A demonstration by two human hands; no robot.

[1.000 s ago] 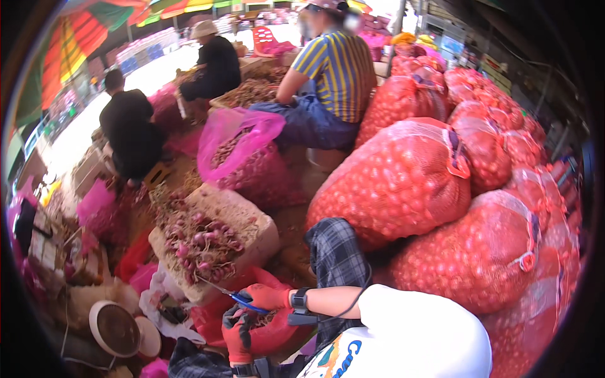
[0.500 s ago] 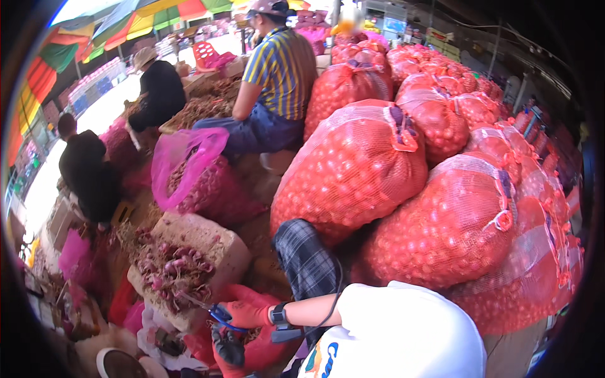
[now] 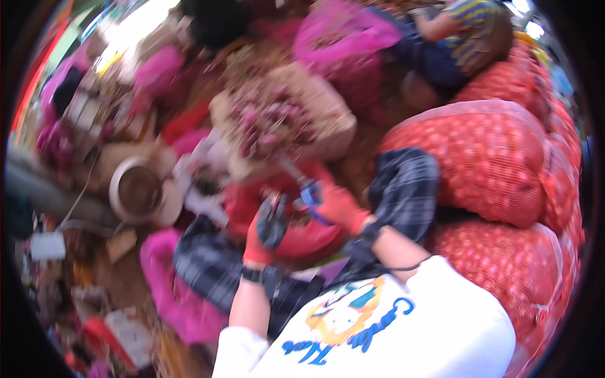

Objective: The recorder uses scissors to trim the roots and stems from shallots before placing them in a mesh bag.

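Note:
My right hand (image 3: 340, 208), in a red glove, grips blue-handled scissors (image 3: 310, 194). Their blades point up and left toward a heap of small purple-red onions (image 3: 271, 123) with dry stalks, on a pale block (image 3: 334, 104). To the left, my left hand (image 3: 268, 227) wears a red glove with a dark grey palm. Its fingers curl together around something small and pinkish, too blurred to name. Both hands are above an open red bag (image 3: 318, 242) between my knees; its contents are mostly hidden.
Big red mesh sacks of onions (image 3: 469, 157) crowd the right side. A pink mesh bag (image 3: 350, 63) stands beyond the block, near a seated person in a striped shirt (image 3: 479, 31). At left are a round pale container (image 3: 137, 189) and a pink bag (image 3: 170, 283).
My view has swung down and left, so the hands and block appear higher and further right. The left hand has come more fully into view. The scissors remain in my right hand.

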